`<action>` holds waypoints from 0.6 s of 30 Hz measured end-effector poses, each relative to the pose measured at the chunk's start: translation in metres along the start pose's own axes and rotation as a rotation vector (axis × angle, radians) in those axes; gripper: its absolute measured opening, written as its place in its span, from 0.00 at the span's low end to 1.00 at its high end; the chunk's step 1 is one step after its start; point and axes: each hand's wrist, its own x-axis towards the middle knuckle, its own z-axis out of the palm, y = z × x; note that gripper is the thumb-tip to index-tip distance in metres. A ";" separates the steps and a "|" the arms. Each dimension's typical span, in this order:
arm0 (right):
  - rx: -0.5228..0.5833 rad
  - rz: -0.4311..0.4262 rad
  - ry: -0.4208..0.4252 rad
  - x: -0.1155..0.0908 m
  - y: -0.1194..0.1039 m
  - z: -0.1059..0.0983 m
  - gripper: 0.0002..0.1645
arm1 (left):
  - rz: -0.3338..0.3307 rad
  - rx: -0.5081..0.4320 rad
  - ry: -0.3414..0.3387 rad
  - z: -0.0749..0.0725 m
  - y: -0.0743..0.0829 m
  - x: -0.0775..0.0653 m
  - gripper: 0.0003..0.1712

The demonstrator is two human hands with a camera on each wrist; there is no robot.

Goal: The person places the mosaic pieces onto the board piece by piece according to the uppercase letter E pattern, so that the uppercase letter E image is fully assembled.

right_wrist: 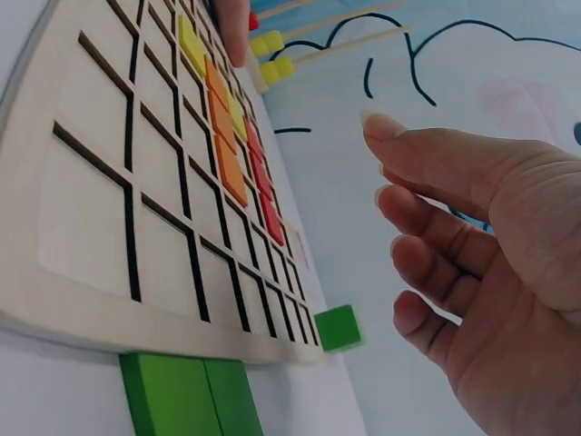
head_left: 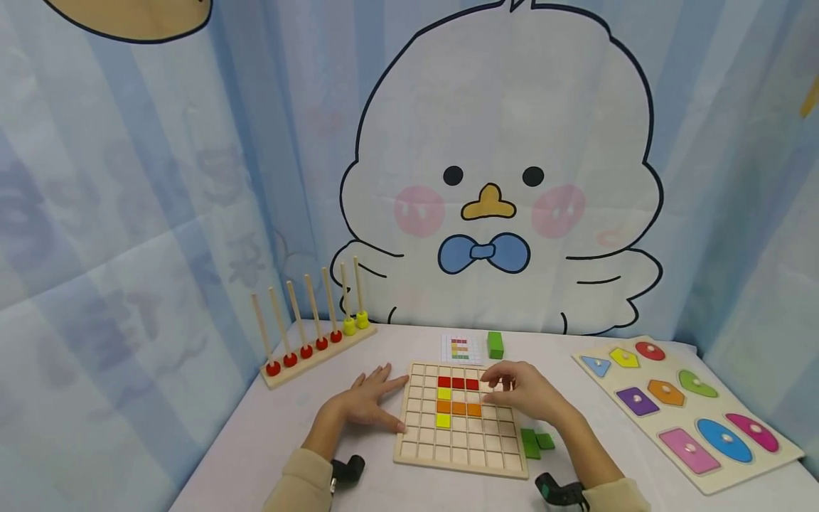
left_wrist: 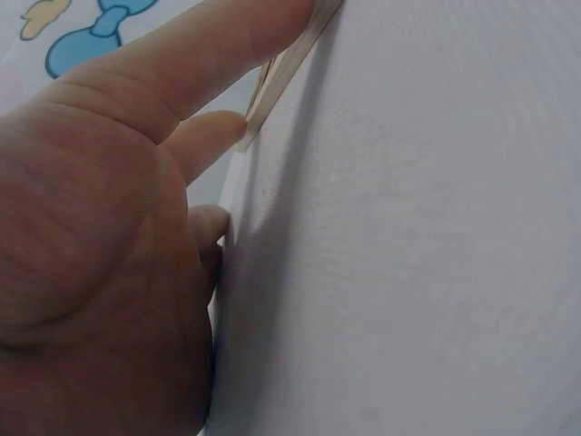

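A wooden grid board (head_left: 462,452) lies on the table with coloured square tiles in its cells. Three red tiles (head_left: 458,383) form a row near the far side, with a yellow tile (head_left: 443,393) below their left end. Nearer are three orange tiles (head_left: 458,408) and another yellow tile (head_left: 443,421). My left hand (head_left: 366,402) lies with fingers spread, thumb and a fingertip at the board's left edge. My right hand (head_left: 526,390) hovers over the board's right side; in the right wrist view its fingers (right_wrist: 427,213) are loosely bent with nothing between them.
Green tiles (head_left: 530,444) lie off the board's right edge. A patterned card (head_left: 472,353) and a green block (head_left: 495,345) are behind it. A bead stand (head_left: 348,343) with upright rods stands back left; a knobbed shape puzzle (head_left: 646,434) lies right. A printed curtain (head_left: 576,107) surrounds the table.
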 end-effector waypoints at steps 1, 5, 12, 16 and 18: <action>0.007 0.006 0.000 -0.001 0.001 -0.003 0.18 | -0.001 0.002 -0.001 0.000 0.000 0.000 0.58; 0.009 0.033 -0.017 -0.006 0.010 -0.016 0.14 | -0.005 -0.006 0.005 0.000 0.000 -0.001 0.58; 0.014 0.051 -0.047 -0.015 0.023 -0.031 0.13 | -0.006 -0.002 0.006 0.000 0.000 -0.001 0.58; 0.028 0.079 -0.085 -0.019 0.029 -0.037 0.14 | -0.011 -0.001 0.004 0.001 0.000 -0.001 0.58; 0.032 0.090 -0.103 -0.021 0.032 -0.039 0.14 | -0.015 -0.003 0.002 0.001 0.001 -0.001 0.58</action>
